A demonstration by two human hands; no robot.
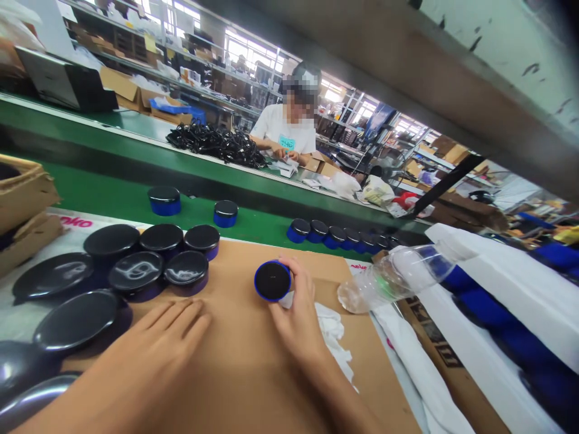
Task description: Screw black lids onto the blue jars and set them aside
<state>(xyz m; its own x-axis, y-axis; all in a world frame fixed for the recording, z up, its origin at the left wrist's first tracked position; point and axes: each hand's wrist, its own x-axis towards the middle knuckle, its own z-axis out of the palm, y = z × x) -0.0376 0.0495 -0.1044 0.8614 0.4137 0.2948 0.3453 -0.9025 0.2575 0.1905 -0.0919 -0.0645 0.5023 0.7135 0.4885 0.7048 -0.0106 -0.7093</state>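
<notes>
A cluster of round, glossy black-lidded blue jars (149, 259) stands at the left of the brown cardboard-covered tabletop (235, 361). The left hand (167, 337) lies flat and empty beside them. The right hand (296, 313) grips a small round blue jar with a black lid (272, 281) near a crumpled white cloth (332, 328).

blue black-topped jar (272, 281), white cloth (332, 328), green belt (113, 196)

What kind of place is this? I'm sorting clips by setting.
Probably a factory assembly line: a long green conveyor belt carries round blue black-topped discs, the right hand holds one, and a seated co-worker works opposite.
</notes>
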